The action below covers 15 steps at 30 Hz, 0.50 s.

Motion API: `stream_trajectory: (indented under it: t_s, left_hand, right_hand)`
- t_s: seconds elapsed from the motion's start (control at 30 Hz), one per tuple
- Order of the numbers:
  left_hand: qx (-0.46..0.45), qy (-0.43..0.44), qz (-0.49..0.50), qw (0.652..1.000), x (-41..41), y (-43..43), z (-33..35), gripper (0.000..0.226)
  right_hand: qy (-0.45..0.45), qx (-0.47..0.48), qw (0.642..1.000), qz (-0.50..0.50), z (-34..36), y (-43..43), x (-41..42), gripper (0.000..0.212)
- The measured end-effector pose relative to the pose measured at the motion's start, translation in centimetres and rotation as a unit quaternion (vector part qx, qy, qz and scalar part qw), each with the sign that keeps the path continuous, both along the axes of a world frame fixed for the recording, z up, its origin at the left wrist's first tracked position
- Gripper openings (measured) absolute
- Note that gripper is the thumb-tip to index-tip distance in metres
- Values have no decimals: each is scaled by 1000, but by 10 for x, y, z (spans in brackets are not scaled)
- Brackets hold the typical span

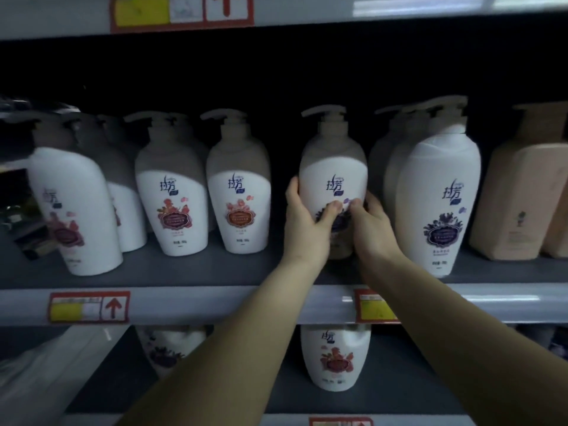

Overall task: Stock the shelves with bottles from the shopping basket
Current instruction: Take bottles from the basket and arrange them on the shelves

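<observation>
The left grip and the right grip clasp one bottle from either side. Their fingers curl round its flanks and both thumbs lie across the front of its label, nearly meeting.

Between the two grips stands the task's thing, a white plastic pump bottle with a purple flower label. Its long axis is upright and its pump spout points left. Neither grip is nearer, as it sits squarely between the palms. Its base is hidden behind the hands, so I cannot tell whether it rests on the grey shelf board or hangs just above it.

Just right of the right grip is a row of matching purple-label pump bottles, close to the held one, and beyond them a peach-coloured square-shouldered bottle. To the left of the left grip, across an open gap, stand white pump bottles with red flower labels.

Below the wrists runs the grey shelf edge with a red-and-yellow price tag. Under it, on the lower shelf, stands another red-label white bottle.

The coming move probably turns on settling the bottle straight down beside the purple row. The shopping basket is out of view.
</observation>
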<state>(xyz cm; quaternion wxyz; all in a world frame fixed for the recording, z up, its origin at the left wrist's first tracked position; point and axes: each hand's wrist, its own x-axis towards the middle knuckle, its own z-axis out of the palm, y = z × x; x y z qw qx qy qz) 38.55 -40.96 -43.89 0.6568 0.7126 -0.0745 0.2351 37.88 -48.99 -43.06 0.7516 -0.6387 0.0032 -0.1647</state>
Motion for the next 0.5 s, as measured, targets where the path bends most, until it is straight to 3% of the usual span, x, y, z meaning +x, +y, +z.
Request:
stream_trajectory:
  t_s: [0.13, 0.27, 0.33, 0.5]
  left_hand:
    - [-16, -5, 7, 1000, -7, 8, 2, 72]
    - [12, -89, 126, 988, -19, 39, 16, 53]
    - [38, -120, 178, 976, -23, 59, 19, 48]
    - [94, -95, 178, 975, -31, 87, 10, 47]
  right_hand:
    - [-24, -67, 997, -24, 4, 5, -9, 50]
    - [-145, -225, 961, -73, 16, 28, -36, 65]
    - [-173, -255, 947, -92, 20, 43, -42, 76]
    - [-9, -237, 963, -127, 14, 50, -30, 113]
